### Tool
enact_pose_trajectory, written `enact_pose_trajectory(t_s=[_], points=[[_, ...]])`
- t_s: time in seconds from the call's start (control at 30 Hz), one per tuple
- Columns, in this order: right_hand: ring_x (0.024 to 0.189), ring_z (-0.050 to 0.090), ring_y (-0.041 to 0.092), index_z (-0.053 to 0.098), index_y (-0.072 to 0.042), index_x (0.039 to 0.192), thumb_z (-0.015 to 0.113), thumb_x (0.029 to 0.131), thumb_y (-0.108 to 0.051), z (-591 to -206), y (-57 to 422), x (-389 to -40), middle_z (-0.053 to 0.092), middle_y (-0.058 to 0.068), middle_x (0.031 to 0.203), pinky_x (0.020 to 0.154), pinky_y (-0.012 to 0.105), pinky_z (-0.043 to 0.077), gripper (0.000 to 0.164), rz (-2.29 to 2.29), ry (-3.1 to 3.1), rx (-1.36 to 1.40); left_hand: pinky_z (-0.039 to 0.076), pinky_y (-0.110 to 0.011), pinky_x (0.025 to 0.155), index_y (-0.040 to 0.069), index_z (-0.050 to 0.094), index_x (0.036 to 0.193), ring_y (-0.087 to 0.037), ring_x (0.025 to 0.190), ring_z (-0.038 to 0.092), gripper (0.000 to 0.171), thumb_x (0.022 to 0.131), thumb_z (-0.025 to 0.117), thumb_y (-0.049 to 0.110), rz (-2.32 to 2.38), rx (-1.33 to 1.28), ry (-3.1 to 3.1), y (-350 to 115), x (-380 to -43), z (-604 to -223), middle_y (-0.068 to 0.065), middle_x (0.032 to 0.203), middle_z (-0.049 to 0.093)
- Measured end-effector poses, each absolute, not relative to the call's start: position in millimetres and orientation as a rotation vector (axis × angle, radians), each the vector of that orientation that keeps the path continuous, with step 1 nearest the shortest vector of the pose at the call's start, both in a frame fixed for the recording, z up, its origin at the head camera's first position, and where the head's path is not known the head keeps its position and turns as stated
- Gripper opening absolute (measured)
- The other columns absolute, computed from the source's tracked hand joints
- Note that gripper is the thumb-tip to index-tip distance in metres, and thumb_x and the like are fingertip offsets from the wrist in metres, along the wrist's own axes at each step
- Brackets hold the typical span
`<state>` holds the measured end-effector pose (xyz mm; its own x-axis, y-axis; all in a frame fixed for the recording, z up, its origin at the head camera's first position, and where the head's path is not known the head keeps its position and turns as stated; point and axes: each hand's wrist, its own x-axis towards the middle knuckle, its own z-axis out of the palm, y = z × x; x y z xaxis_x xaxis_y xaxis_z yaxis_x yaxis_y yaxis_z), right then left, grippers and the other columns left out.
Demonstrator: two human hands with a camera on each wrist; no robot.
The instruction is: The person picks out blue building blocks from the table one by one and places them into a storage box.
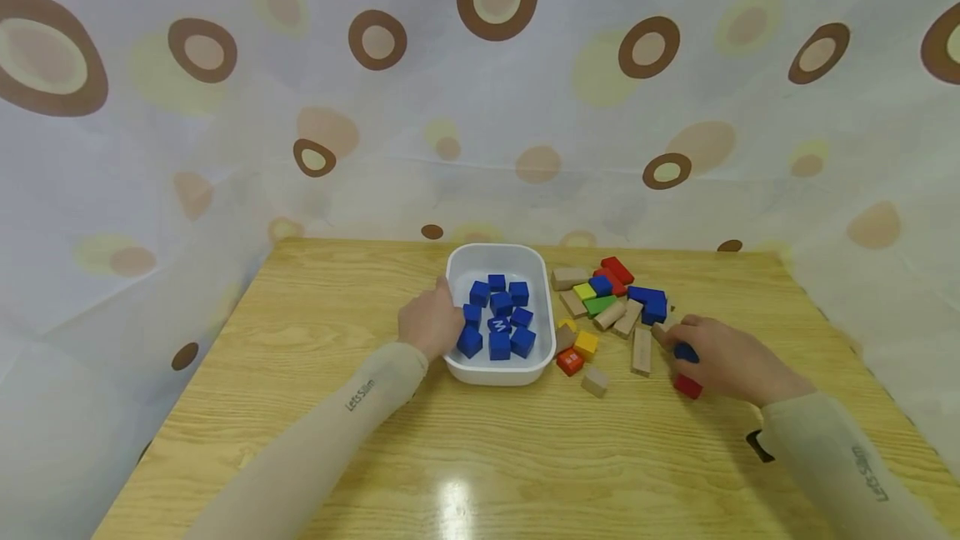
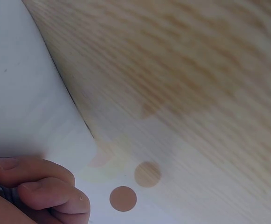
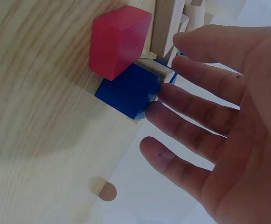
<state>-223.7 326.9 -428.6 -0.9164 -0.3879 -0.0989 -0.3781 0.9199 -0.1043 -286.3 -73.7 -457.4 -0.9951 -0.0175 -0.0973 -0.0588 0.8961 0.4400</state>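
My left hand [image 1: 431, 322] grips the left rim of a white plastic tub [image 1: 501, 376]. In the left wrist view its curled fingers [image 2: 53, 193] lie against the white wall. Inside the tub are several blue cubes [image 1: 499, 346], one marked with a white letter. Over the right part of the table reaches my right hand [image 1: 727, 361], fingers extended and spread. Its middle fingertips are right at a blue block [image 3: 130, 91]; thumb and forefinger stay apart from each other. A red block [image 3: 119, 44] sits against that blue one, on the near side.
Right of the tub lies a loose pile of blocks: plain wooden pieces [image 1: 641, 351], a green one [image 1: 600, 306], orange cubes [image 1: 586, 345], red pieces [image 1: 617, 270] and a blue bridge-shaped block [image 1: 648, 303]. A patterned white cloth [image 1: 420, 198] hangs behind the wooden table [image 1: 525, 457].
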Motion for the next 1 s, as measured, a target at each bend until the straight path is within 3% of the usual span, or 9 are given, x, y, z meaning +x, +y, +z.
enact_pose_trajectory(t_s=[0.33, 0.57, 0.83, 1.0], points=[[0.093, 0.061, 0.028, 0.071, -0.011, 0.112, 0.075, 0.084, -0.011, -436.8, 332.8, -219.4, 0.065, 0.009, 0.106, 0.08, 0.051, 0.056, 0.029, -0.115, 3.047, -0.58, 0.059, -0.04, 0.078, 0.002, 0.031, 0.155, -0.024, 0.086, 0.068, 0.063, 0.1, 0.052, 0.024, 0.72, -0.062, 2.964, -73.8, -286.1, -457.8, -0.016, 0.113, 0.069], [0.091, 0.057, 0.027, 0.07, -0.009, 0.112, 0.075, 0.081, -0.001, -443.0, 337.2, -220.1, 0.064, 0.008, 0.101, 0.079, 0.048, 0.055, 0.033, -0.144, 3.06, -0.611, 0.06, -0.04, 0.077, 0.002, 0.032, 0.155, -0.024, 0.085, 0.068, 0.062, 0.1, 0.052, 0.025, 0.705, -0.064, 2.964, -73.6, -285.2, -456.7, -0.016, 0.112, 0.069], [0.091, 0.057, 0.027, 0.072, -0.009, 0.106, 0.076, 0.083, -0.004, -445.4, 339.4, -220.4, 0.065, 0.007, 0.1, 0.079, 0.048, 0.056, 0.024, -0.105, 3.069, -0.611, 0.058, -0.039, 0.077, 0.003, 0.031, 0.155, -0.023, 0.085, 0.067, 0.063, 0.1, 0.053, 0.026, 0.69, -0.067, 2.963, -73.3, -285.7, -456.7, -0.015, 0.112, 0.069], [0.08, 0.058, 0.017, 0.074, -0.008, 0.103, 0.076, 0.085, -0.008, -442.2, 337.1, -222.0, 0.065, 0.005, 0.098, 0.073, 0.042, 0.057, 0.018, -0.14, 3.041, -0.586, 0.058, -0.04, 0.077, 0.003, 0.031, 0.156, -0.023, 0.085, 0.066, 0.064, 0.1, 0.053, 0.026, 0.669, -0.063, 2.979, -73.4, -285.4, -456.9, -0.014, 0.11, 0.069]])
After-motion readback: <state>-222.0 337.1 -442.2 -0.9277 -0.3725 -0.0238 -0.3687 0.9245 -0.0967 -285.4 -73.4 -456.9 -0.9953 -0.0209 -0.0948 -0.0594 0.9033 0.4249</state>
